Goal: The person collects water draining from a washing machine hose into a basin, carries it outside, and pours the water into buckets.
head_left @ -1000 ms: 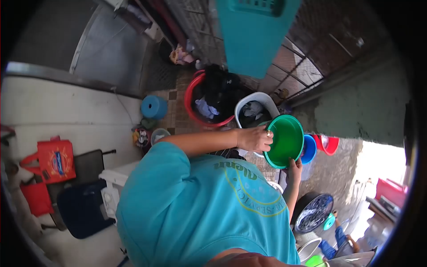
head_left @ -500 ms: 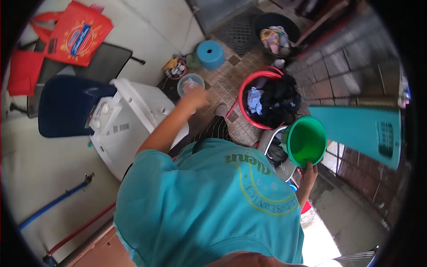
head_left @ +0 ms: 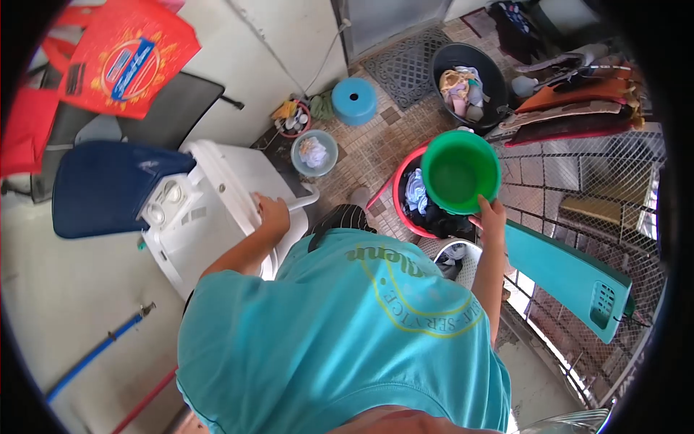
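Observation:
My right hand (head_left: pixel 492 218) grips the rim of a green bucket (head_left: pixel 463 172), fingers closed over its near edge. The bucket is tilted toward me, and its inside shows no contents. It hangs above a red tub (head_left: pixel 399 189) of dark clothes and a light blue garment (head_left: pixel 416 192), hiding part of them. My left hand (head_left: pixel 272 214) rests at the edge of a white washing machine (head_left: pixel 199 224), fingers partly spread and nothing seen in them. The machine has dials and a raised dark blue lid (head_left: pixel 108 189).
A light blue basin (head_left: pixel 315 171) with white cloth stands beyond the machine. Near it are a blue stool (head_left: pixel 354 101) and a small pot (head_left: pixel 295 129). A black tub (head_left: pixel 452 54) holds clothes. A white basket (head_left: pixel 468 264) and turquoise panel (head_left: pixel 564 271) are at right.
My right hand has carried the green bucket forward and left, from over the white basket to over the red tub. My left hand has drawn back from the light blue basin to the washing machine.

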### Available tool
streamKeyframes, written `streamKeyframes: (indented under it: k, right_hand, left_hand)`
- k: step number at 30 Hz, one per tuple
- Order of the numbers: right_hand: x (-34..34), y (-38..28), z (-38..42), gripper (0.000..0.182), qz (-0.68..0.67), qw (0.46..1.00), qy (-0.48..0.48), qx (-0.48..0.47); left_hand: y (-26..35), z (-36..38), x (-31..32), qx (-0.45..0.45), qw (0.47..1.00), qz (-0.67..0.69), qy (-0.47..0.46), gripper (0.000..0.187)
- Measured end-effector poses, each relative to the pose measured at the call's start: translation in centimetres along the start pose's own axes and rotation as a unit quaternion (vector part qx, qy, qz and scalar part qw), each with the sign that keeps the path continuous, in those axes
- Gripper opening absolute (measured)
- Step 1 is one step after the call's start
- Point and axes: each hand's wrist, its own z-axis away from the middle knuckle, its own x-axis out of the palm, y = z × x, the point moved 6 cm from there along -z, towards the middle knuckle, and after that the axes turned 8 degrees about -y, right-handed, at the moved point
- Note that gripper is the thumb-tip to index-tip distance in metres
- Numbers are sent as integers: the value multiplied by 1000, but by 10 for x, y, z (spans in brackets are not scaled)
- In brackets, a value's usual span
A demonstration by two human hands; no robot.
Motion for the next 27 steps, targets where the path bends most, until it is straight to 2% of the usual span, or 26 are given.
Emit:
streamKeyframes:
  k: [1, 2, 3, 4, 6, 8, 9, 12, 15, 16, 18, 19, 21, 22, 24, 26, 27]
  right_hand:
    - [8, 0, -10, 25, 35, 999, 7, -11]
    - [15, 2, -18, 24, 71, 997, 12, -22]
    - [19, 10, -27, 24, 68, 997, 21, -19]
    - [24, 16, -35, 26, 109, 993, 33, -34]
    - [31, 20, -45, 28, 146, 987, 53, -46]
    - [40, 23, -48, 33, 199, 978, 50, -32]
    - [44, 25, -48, 32, 184, 981, 52, -25]
    - [48, 34, -52, 31, 182, 982, 44, -7]
    - [57, 39, -62, 30, 164, 986, 38, 14]
    - [60, 40, -67, 29, 157, 987, 30, 24]
    - [67, 57, -91, 28, 141, 989, 31, 20]
    - [75, 65, -104, 28, 136, 990, 19, 33]
    - [94, 86, -133, 29, 120, 991, -5, 67]
    - [103, 97, -154, 30, 110, 990, -18, 86]
    - [124, 124, -198, 30, 77, 995, -30, 59]
    - [139, 148, -244, 29, 89, 992, -31, 87]
    - [146, 159, -270, 32, 101, 992, -26, 68]
  left_hand:
    - [-5, -2, -50, 11, 1000, 2, 1, 29]
    - [22, -4, -90, 169, 965, -140, -147, 25]
    - [45, -1, -144, 313, 864, -276, -283, 23]
    - [44, -6, -133, 322, 861, -277, -278, 23]
    - [29, -15, -96, 274, 873, -91, -394, 21]
    - [26, -18, -102, 307, 856, -105, -403, 20]
    - [25, -18, -106, 331, 840, -118, -413, 20]
    - [24, -20, -104, 343, 832, -88, -428, 19]
    - [34, -39, -138, 336, 831, -64, -439, 19]
    - [41, -46, -136, 340, 829, -64, -439, 19]
    - [56, -74, -137, 285, 881, 13, -377, 23]
    - [70, -83, -134, 289, 880, 14, -377, 23]
    - [107, -102, -136, 297, 885, 130, -334, 25]
    - [131, -113, -132, 300, 884, 132, -334, 25]
    - [180, -126, -114, 281, 823, 202, -451, 27]
    - [229, -141, -92, 198, 778, 250, -541, 25]
    - [255, -152, -70, 199, 760, 290, -547, 24]
